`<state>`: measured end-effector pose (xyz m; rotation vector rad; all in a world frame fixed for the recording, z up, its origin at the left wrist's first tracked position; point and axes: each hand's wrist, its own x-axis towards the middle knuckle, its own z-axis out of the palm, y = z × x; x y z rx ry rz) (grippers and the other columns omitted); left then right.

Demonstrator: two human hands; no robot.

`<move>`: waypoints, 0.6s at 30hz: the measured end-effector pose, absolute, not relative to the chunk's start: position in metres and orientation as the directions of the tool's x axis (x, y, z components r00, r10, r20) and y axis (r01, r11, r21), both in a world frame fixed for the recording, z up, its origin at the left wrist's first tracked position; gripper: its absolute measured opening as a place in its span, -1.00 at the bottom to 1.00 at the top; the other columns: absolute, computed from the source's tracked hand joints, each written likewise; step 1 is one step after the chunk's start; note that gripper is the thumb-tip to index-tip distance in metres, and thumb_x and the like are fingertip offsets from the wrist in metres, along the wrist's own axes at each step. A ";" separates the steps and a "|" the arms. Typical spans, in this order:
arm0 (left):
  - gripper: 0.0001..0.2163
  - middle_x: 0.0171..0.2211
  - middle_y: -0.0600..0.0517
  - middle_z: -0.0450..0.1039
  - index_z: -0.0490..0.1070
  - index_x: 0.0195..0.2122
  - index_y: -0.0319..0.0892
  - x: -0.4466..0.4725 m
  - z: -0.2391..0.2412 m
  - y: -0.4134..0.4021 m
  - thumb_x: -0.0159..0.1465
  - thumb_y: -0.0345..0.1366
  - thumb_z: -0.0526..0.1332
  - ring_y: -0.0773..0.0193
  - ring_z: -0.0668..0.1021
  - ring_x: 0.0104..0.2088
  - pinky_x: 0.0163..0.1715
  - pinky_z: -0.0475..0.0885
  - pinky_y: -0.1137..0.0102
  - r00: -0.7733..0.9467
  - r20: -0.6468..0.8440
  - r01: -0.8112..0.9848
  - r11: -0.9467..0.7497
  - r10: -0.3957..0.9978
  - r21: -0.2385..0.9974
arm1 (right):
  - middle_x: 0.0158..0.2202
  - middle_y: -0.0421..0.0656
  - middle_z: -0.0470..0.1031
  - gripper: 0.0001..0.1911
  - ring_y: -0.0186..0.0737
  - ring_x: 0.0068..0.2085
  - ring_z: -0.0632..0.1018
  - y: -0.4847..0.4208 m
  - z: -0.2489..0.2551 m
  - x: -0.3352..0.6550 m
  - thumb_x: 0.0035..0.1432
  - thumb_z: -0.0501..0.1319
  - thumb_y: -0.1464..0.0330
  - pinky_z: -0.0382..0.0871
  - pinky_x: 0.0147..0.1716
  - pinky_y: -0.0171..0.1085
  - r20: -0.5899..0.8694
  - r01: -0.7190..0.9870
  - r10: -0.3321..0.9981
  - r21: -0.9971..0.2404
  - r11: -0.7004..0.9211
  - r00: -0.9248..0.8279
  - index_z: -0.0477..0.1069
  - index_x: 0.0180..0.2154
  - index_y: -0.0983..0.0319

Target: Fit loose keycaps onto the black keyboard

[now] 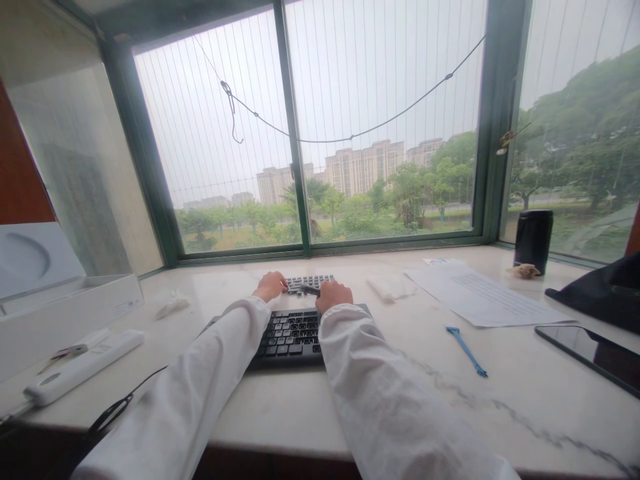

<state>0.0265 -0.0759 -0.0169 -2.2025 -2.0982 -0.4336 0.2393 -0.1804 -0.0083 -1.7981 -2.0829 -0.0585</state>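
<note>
A black keyboard [287, 337] lies on the white marbled sill, some of its key places without caps. Beyond its back edge, loose keycaps [320, 279] stand in rows. My left hand [271, 287] rests at the left end of these rows, fingers bent and close together at the caps; what is between the fingertips, if anything, is too small to tell. Closed around a short dark stick-like tool [310, 290] is my right hand [334, 295], just behind the keyboard. The tool points left over the near keycaps, and its kind is unclear. My sleeves cover both sides of the keyboard.
To the right lie a blue plastic tool [466, 351], a paper sheet [493, 293], a phone [595, 353] and a black can [533, 242]. A power strip [85, 367], keys [70, 351], crumpled tissue [173, 303] and white box [100, 303] are at left.
</note>
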 end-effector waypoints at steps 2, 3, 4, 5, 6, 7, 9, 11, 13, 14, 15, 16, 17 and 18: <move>-0.81 -0.28 -0.02 0.54 0.57 -0.31 -0.06 0.027 -0.017 -0.076 0.02 -0.22 0.31 0.24 0.53 -0.27 -0.24 0.39 0.44 0.022 0.248 0.988 -0.059 0.968 0.143 | -0.33 0.00 0.50 -0.83 -0.09 -0.29 0.52 -0.180 -0.009 0.239 0.00 0.14 0.39 0.37 -0.35 -0.20 0.324 0.960 0.941 -0.217 0.177 -0.100 0.45 -0.33 0.26; -0.81 -0.29 -0.02 0.54 0.57 -0.32 -0.06 0.028 -0.017 -0.076 0.02 -0.22 0.31 0.24 0.53 -0.27 -0.24 0.38 0.45 0.021 0.247 0.988 -0.058 0.969 0.143 | -0.32 0.00 0.50 -0.83 -0.09 -0.29 0.52 -0.179 -0.009 0.239 0.00 0.14 0.39 0.37 -0.35 -0.20 0.325 0.960 0.941 -0.218 0.174 -0.097 0.45 -0.33 0.26; -0.82 -0.30 -0.01 0.55 0.57 -0.32 -0.06 0.028 -0.016 -0.076 0.01 -0.23 0.31 0.25 0.53 -0.27 -0.24 0.38 0.45 0.021 0.244 0.988 -0.058 0.969 0.144 | -0.31 0.00 0.51 -0.83 -0.09 -0.29 0.53 -0.179 -0.009 0.239 0.00 0.14 0.39 0.37 -0.35 -0.20 0.325 0.961 0.941 -0.218 0.172 -0.095 0.45 -0.33 0.25; -0.82 -0.31 0.00 0.55 0.57 -0.33 -0.05 0.028 -0.016 -0.077 0.01 -0.24 0.32 0.25 0.53 -0.28 -0.24 0.38 0.46 0.022 0.242 0.988 -0.058 0.970 0.144 | -0.31 0.00 0.51 -0.84 -0.08 -0.28 0.53 -0.179 -0.009 0.238 0.00 0.14 0.39 0.37 -0.35 -0.20 0.324 0.961 0.941 -0.218 0.172 -0.095 0.45 -0.34 0.25; -0.82 -0.32 0.01 0.55 0.57 -0.33 -0.05 0.028 -0.016 -0.077 0.01 -0.24 0.32 0.25 0.53 -0.28 -0.24 0.38 0.46 0.023 0.239 0.988 -0.059 0.971 0.144 | -0.31 0.00 0.51 -0.84 -0.08 -0.28 0.53 -0.179 -0.009 0.238 0.00 0.14 0.39 0.37 -0.35 -0.20 0.325 0.960 0.941 -0.218 0.174 -0.096 0.45 -0.33 0.25; -0.82 -0.32 0.01 0.55 0.57 -0.33 -0.05 0.029 -0.015 -0.078 0.01 -0.24 0.32 0.25 0.53 -0.28 -0.24 0.38 0.46 0.023 0.238 0.988 -0.059 0.971 0.144 | -0.32 0.00 0.51 -0.83 -0.08 -0.28 0.53 -0.179 -0.009 0.238 0.00 0.14 0.39 0.37 -0.36 -0.19 0.324 0.960 0.941 -0.219 0.176 -0.099 0.45 -0.33 0.25; -0.82 -0.30 0.00 0.55 0.56 -0.32 -0.05 0.030 -0.014 -0.081 0.01 -0.22 0.32 0.25 0.52 -0.27 -0.24 0.38 0.46 0.021 0.239 0.988 -0.056 0.971 0.142 | -0.33 -0.01 0.50 -0.83 -0.07 -0.28 0.53 -0.180 -0.009 0.238 0.00 0.14 0.39 0.37 -0.36 -0.19 0.324 0.959 0.941 -0.219 0.180 -0.103 0.45 -0.33 0.25; -0.80 -0.27 -0.02 0.55 0.56 -0.31 -0.07 0.031 -0.012 -0.084 0.02 -0.20 0.32 0.25 0.52 -0.26 -0.25 0.37 0.46 0.017 0.242 0.989 -0.052 0.970 0.139 | -0.33 -0.01 0.50 -0.84 -0.08 -0.29 0.53 -0.181 -0.009 0.239 0.01 0.14 0.39 0.36 -0.37 -0.19 0.321 0.958 0.941 -0.219 0.183 -0.106 0.45 -0.33 0.25; -0.79 -0.27 -0.03 0.54 0.56 -0.31 -0.09 0.032 -0.006 -0.089 0.02 -0.18 0.31 0.25 0.52 -0.27 -0.27 0.37 0.47 0.017 0.246 0.989 -0.052 0.969 0.136 | -0.34 -0.01 0.50 -0.85 -0.09 -0.31 0.53 -0.181 -0.009 0.239 0.02 0.14 0.39 0.36 -0.38 -0.20 0.317 0.957 0.942 -0.222 0.187 -0.111 0.44 -0.34 0.25; -0.79 -0.27 -0.02 0.54 0.56 -0.32 -0.09 0.032 -0.003 -0.092 0.02 -0.18 0.31 0.25 0.53 -0.28 -0.29 0.36 0.47 0.021 0.250 0.989 -0.056 0.968 0.134 | -0.35 -0.01 0.50 -0.85 -0.10 -0.32 0.53 -0.181 -0.009 0.239 0.02 0.13 0.39 0.36 -0.39 -0.21 0.316 0.956 0.942 -0.224 0.190 -0.114 0.44 -0.34 0.26; -0.80 -0.27 -0.01 0.54 0.56 -0.32 -0.09 0.033 0.002 -0.094 0.03 -0.18 0.30 0.25 0.53 -0.29 -0.30 0.36 0.47 0.026 0.255 0.989 -0.062 0.966 0.134 | -0.36 -0.02 0.50 -0.85 -0.10 -0.32 0.53 -0.181 -0.009 0.239 0.02 0.14 0.39 0.36 -0.39 -0.21 0.317 0.955 0.942 -0.225 0.192 -0.115 0.44 -0.34 0.26; -0.81 -0.28 0.00 0.55 0.56 -0.32 -0.08 0.033 0.006 -0.098 0.04 -0.18 0.29 0.25 0.53 -0.29 -0.30 0.35 0.48 0.032 0.263 0.989 -0.069 0.964 0.133 | -0.36 -0.02 0.50 -0.85 -0.10 -0.33 0.53 -0.181 -0.009 0.239 0.01 0.14 0.39 0.36 -0.40 -0.21 0.321 0.955 0.940 -0.226 0.194 -0.115 0.44 -0.34 0.26; -0.82 -0.28 0.02 0.55 0.56 -0.33 -0.07 0.033 0.012 -0.101 0.05 -0.18 0.29 0.26 0.52 -0.28 -0.30 0.35 0.48 0.043 0.274 0.988 -0.082 0.961 0.132 | -0.36 -0.02 0.50 -0.85 -0.10 -0.33 0.53 -0.181 -0.009 0.239 0.02 0.13 0.39 0.35 -0.40 -0.21 0.326 0.954 0.938 -0.227 0.195 -0.114 0.44 -0.34 0.26; -0.83 -0.30 0.03 0.55 0.56 -0.33 -0.06 0.033 0.017 -0.106 0.06 -0.18 0.28 0.26 0.52 -0.29 -0.31 0.34 0.48 0.062 0.289 0.986 -0.104 0.955 0.131 | -0.37 -0.02 0.50 -0.85 -0.10 -0.33 0.52 -0.180 -0.009 0.239 0.02 0.13 0.38 0.35 -0.40 -0.21 0.333 0.953 0.936 -0.230 0.198 -0.114 0.43 -0.35 0.26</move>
